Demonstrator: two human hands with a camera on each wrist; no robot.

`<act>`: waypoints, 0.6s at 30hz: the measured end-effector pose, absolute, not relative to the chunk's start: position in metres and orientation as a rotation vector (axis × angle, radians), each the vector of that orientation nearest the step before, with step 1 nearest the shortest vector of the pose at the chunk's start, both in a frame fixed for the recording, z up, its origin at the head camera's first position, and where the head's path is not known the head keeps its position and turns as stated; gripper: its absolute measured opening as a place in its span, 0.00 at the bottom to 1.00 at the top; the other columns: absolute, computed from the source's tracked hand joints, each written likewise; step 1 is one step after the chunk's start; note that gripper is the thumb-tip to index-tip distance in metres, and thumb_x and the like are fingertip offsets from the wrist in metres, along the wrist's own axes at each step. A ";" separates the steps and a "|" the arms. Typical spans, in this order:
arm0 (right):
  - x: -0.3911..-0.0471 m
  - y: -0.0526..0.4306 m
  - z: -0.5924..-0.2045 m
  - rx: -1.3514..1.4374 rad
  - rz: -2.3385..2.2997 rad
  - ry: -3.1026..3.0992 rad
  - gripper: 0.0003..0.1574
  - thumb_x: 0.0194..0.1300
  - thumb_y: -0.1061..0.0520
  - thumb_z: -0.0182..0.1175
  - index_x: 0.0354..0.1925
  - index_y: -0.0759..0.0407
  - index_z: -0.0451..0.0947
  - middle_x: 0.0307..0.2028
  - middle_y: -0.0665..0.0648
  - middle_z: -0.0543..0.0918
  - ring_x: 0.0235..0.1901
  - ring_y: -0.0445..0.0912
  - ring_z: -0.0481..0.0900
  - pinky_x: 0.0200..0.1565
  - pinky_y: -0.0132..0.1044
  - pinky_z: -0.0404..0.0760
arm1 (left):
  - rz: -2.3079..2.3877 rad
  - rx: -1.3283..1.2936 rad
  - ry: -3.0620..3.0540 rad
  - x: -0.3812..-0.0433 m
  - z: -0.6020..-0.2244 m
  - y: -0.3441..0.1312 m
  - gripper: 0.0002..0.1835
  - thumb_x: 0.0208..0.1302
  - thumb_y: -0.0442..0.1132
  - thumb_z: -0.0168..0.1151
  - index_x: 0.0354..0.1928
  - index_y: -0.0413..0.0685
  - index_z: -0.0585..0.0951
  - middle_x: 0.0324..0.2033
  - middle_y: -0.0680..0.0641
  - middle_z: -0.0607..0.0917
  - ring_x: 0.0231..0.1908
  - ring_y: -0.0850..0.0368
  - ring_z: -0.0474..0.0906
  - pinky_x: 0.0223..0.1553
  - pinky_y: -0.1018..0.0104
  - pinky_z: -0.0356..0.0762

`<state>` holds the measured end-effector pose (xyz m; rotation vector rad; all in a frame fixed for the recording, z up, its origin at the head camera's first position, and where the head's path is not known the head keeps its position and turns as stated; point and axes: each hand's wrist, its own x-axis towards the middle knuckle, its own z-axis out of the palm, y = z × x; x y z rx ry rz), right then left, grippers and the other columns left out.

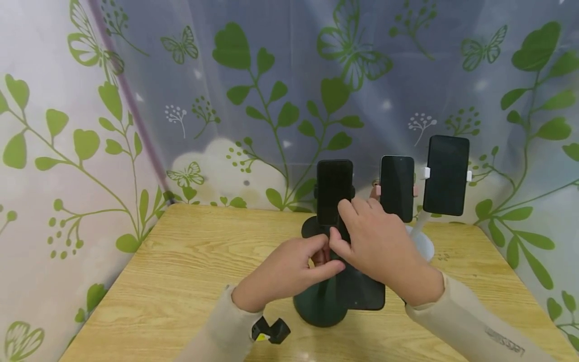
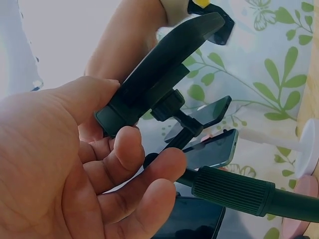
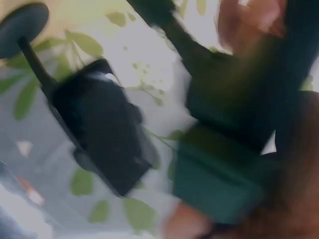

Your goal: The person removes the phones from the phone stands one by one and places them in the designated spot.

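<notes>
Though unclear — sleeve lettering (image 1: pixel 504 341) behind right grip (image 1: pixel 379 239)

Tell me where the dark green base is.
In the head view, the dark green base sits on the wooden table, slightly right of centre, just below the left hand and left of the nearest phone's lower end.
</notes>
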<state>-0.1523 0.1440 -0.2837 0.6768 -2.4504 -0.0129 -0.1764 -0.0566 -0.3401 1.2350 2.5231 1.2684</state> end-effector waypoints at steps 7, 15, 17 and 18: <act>-0.132 0.137 -0.274 0.568 -0.101 -2.516 0.20 0.74 0.47 0.62 0.45 0.63 0.72 0.29 0.59 0.71 0.25 0.53 0.65 0.13 0.36 0.59 | 1.270 1.243 2.525 -0.176 -0.339 -0.054 0.12 0.75 0.56 0.62 0.34 0.63 0.75 0.27 0.63 0.80 0.25 0.64 0.75 0.28 0.71 0.72; -0.146 0.144 -0.277 0.733 -0.058 -2.447 0.16 0.68 0.51 0.60 0.33 0.57 0.65 0.25 0.52 0.60 0.22 0.47 0.55 0.17 0.34 0.53 | 1.297 1.256 2.484 -0.174 -0.340 -0.053 0.11 0.75 0.56 0.62 0.35 0.63 0.75 0.27 0.63 0.80 0.24 0.62 0.75 0.27 0.70 0.71; -0.148 0.146 -0.279 0.760 -0.048 -2.440 0.15 0.68 0.51 0.59 0.32 0.56 0.64 0.25 0.52 0.59 0.22 0.47 0.55 0.18 0.34 0.52 | 1.306 1.257 2.481 -0.173 -0.341 -0.053 0.11 0.75 0.56 0.61 0.35 0.63 0.75 0.27 0.63 0.80 0.24 0.63 0.76 0.27 0.70 0.73; -0.149 0.146 -0.280 0.765 -0.043 -2.436 0.15 0.67 0.51 0.59 0.32 0.56 0.64 0.25 0.51 0.59 0.22 0.47 0.55 0.18 0.34 0.52 | 1.312 1.259 2.479 -0.173 -0.341 -0.053 0.11 0.75 0.55 0.61 0.36 0.64 0.76 0.27 0.63 0.80 0.25 0.64 0.76 0.28 0.70 0.73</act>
